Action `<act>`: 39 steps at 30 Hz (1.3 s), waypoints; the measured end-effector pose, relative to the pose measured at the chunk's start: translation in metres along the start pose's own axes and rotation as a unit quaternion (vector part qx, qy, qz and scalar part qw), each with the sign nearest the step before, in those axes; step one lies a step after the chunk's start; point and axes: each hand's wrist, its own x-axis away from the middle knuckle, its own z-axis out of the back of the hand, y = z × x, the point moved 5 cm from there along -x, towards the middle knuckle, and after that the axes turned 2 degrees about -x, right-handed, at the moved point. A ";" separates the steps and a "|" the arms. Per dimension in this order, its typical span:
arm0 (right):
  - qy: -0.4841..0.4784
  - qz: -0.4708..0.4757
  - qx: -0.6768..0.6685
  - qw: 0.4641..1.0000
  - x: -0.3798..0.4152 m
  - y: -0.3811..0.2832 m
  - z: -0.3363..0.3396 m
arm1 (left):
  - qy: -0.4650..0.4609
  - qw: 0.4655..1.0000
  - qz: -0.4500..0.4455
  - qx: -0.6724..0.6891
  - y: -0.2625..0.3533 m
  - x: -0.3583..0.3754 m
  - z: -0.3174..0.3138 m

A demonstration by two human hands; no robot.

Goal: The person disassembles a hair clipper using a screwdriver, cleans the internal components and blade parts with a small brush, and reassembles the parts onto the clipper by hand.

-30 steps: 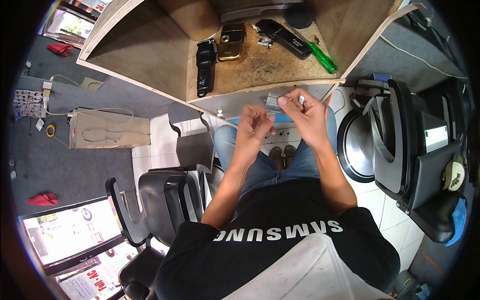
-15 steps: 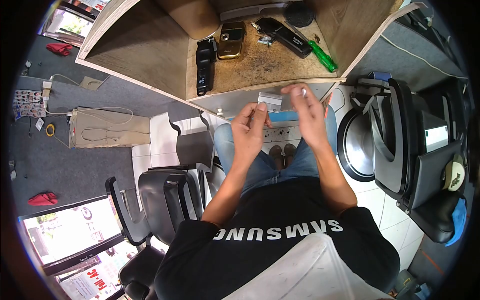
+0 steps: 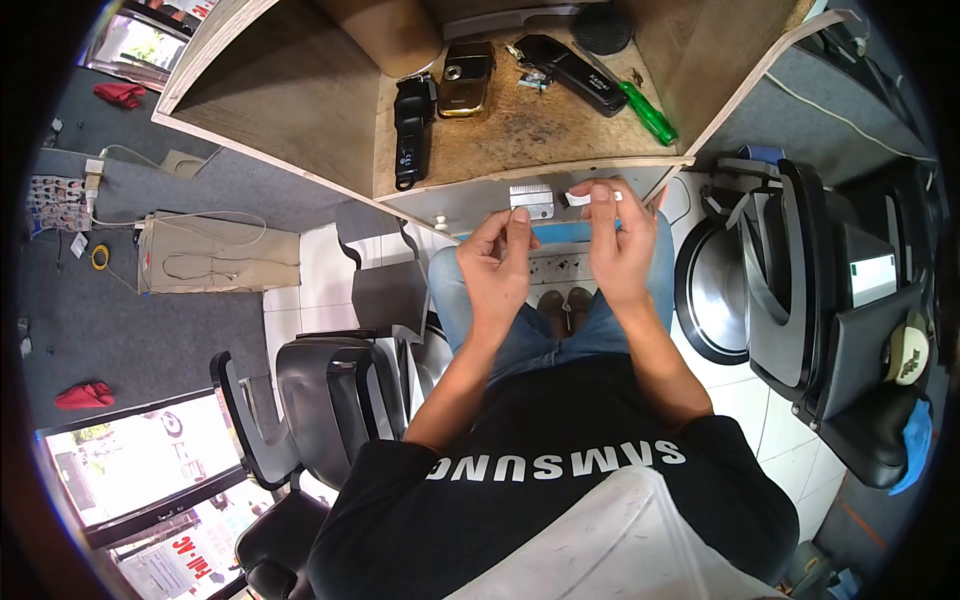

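Note:
My left hand [image 3: 498, 255] pinches a silvery clipper blade [image 3: 531, 203] between thumb and fingers, its toothed edge turned toward the shelf. Just to the right, my right hand [image 3: 622, 240] is closed on a small white brush [image 3: 577, 200] whose dark tip points at the blade. A narrow gap separates tip and blade. Both hands are above my lap, in front of the shelf edge. On the wooden shelf [image 3: 480, 150] lie a black hair clipper [image 3: 412, 130], a gold clipper [image 3: 467, 82], another black clipper [image 3: 570, 75] and a green-handled screwdriver [image 3: 648, 112].
Dark hair clippings and small metal parts [image 3: 534, 79] lie on the shelf. A round dark brush [image 3: 601, 30] is at its back. Black salon chairs [image 3: 325, 400] stand to the left, and another chair [image 3: 790, 270] is at the right. A cardboard box [image 3: 215, 258] sits further left.
My right hand has lowered slightly and turned, so the white brush now shows more clearly. The blade in my left hand has shifted a little left and levelled out.

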 end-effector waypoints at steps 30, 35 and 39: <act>-0.026 0.123 0.033 0.991 -0.006 -0.020 -0.002 | 0.013 0.992 -0.109 -0.067 0.001 0.001 0.001; 0.066 0.042 0.006 0.997 -0.019 -0.011 0.013 | 0.039 0.990 -0.124 -0.056 0.007 -0.015 0.016; -0.017 0.145 0.160 0.976 -0.053 -0.033 0.008 | 0.036 0.961 -0.177 -0.208 0.044 -0.054 0.026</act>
